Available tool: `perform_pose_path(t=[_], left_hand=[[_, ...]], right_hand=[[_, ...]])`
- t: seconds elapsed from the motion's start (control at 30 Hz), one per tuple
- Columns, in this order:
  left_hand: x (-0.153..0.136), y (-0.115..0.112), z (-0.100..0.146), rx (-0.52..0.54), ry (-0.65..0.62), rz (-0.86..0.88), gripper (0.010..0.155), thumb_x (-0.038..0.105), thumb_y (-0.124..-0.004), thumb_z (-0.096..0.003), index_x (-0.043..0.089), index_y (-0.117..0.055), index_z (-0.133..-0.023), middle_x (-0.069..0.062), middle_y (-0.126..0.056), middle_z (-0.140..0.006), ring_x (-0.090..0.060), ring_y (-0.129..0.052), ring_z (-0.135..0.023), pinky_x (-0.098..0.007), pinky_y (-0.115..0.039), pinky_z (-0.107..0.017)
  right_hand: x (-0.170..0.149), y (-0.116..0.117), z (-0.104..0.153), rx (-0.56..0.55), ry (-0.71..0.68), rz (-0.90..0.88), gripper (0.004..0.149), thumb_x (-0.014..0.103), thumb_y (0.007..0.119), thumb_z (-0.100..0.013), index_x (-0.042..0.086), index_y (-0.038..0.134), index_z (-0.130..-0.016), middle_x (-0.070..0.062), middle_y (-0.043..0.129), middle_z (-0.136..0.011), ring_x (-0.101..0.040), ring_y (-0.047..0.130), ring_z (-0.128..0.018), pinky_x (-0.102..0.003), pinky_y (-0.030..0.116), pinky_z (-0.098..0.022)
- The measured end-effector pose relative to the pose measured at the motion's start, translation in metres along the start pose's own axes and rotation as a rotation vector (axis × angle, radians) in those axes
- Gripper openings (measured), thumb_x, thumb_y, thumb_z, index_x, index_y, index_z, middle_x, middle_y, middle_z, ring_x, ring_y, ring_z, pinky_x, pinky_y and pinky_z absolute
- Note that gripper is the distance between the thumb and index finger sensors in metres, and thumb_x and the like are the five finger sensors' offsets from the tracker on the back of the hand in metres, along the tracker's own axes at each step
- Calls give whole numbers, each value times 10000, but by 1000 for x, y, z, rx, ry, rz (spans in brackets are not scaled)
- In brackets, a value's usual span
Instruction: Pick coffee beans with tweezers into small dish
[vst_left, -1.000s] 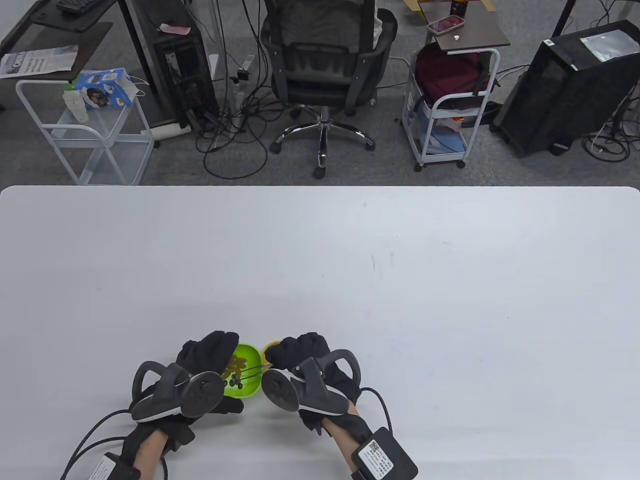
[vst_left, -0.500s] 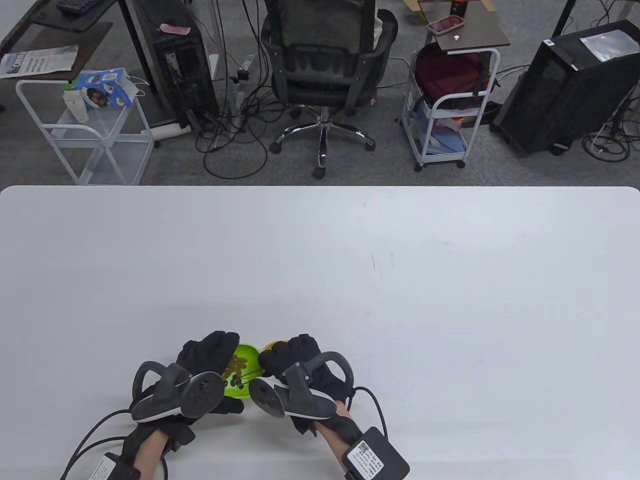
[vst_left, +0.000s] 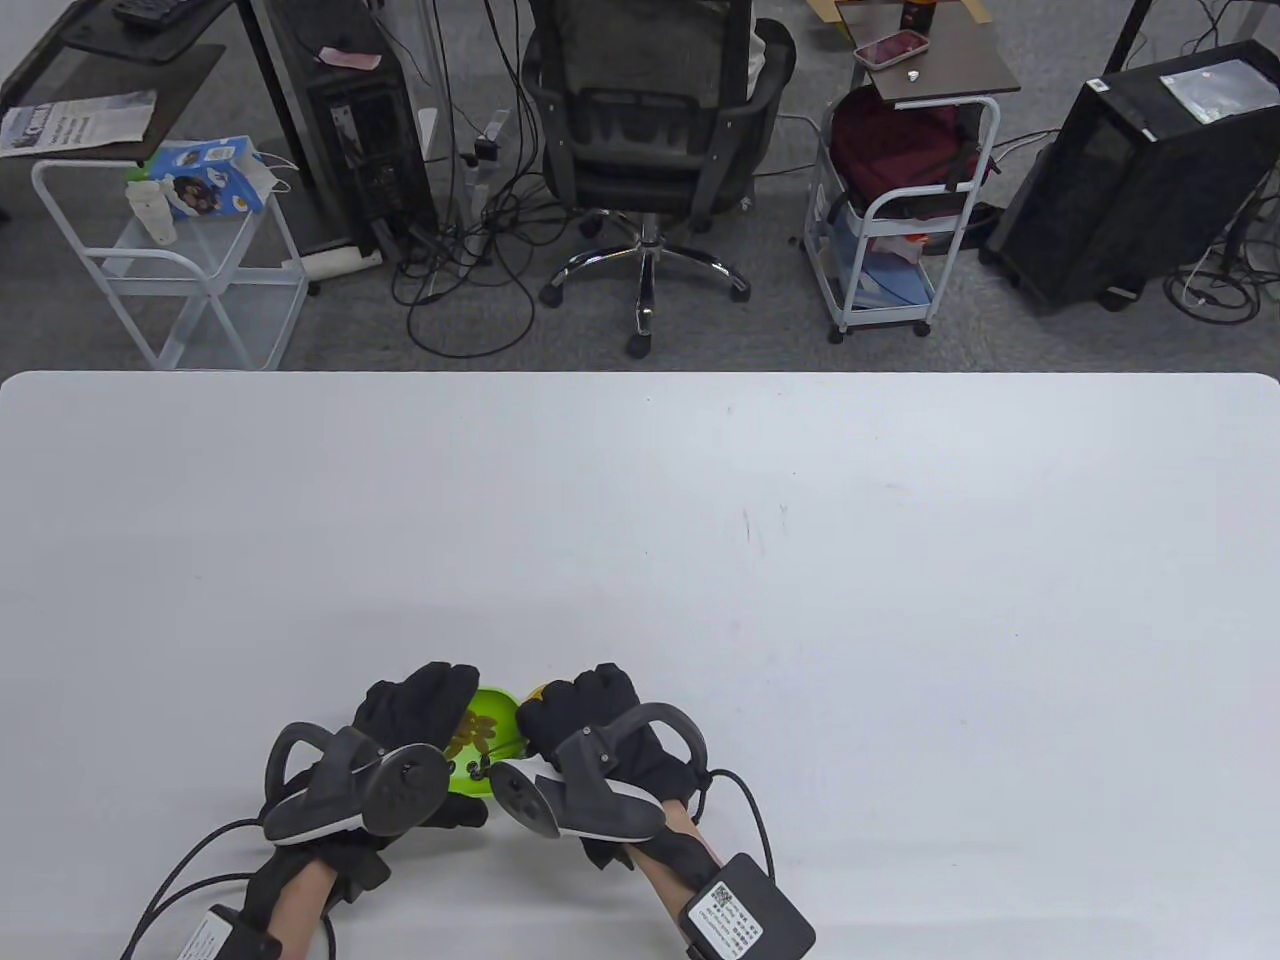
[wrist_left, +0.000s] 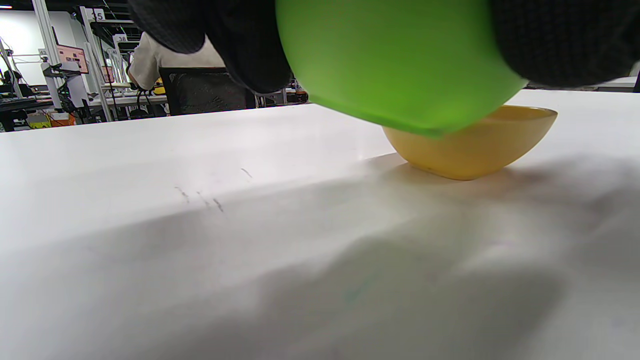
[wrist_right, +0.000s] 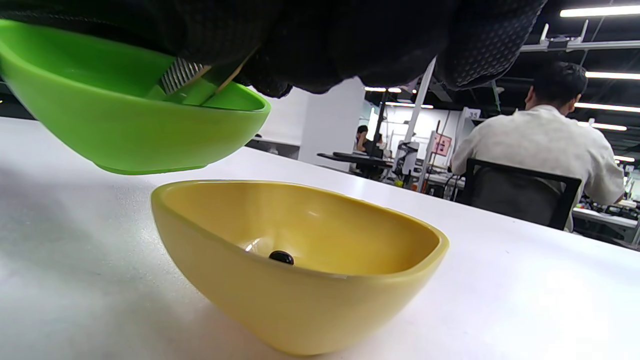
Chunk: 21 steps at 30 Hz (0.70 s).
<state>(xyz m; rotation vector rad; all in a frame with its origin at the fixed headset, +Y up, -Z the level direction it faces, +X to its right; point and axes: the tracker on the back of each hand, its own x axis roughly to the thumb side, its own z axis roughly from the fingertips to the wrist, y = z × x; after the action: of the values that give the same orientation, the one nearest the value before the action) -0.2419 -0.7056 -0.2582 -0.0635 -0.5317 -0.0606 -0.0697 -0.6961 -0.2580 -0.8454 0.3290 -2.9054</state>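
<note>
The right hand in its black sensor glove hovers over the gap between the two dishes, fingers curled together around thin metal tweezers – the ridged grip shows just under the glove in the right wrist view, and the tips reach down into the small green plastic bowl. Whether the tips hold a bean cannot be told. The left hand, also gloved in black, grips that green bowl from its left side, fingers wrapped over the far rim and under the wall; the left wrist view shows the bowl lifted and tilted above the table, its base off the surface. Inside it lie brownish coffee beans heaped toward the left, with a few dark ones lower down near the tweezer tips.

Just beside the green bowl, to its right and partly under the right hand, stands the small yellow plastic dish on the white table; one dark glossy coffee bean lies at its bottom. In the table view the right hand covers most of this dish – only a sliver of the rim shows. Grey trackers sit on the backs of both hands, and black cables trail from the wrists toward the near edge. Beyond the table stand a black office chair and white wire carts.
</note>
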Motion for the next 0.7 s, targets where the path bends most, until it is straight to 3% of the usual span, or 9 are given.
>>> perform_pose_path(t=[0.7], left_hand=[[0, 0, 0, -1, 1, 1, 1162, 698, -782, -311, 18, -446, -1191, -269, -596, -1207, -408, -835, -1017, -639, -657, -759]], right_hand=[[-17, -9, 1, -35, 65, -109, 436, 373, 677, -421, 247, 748, -832, 40, 862, -657, -194, 896, -498, -572, 698, -708]])
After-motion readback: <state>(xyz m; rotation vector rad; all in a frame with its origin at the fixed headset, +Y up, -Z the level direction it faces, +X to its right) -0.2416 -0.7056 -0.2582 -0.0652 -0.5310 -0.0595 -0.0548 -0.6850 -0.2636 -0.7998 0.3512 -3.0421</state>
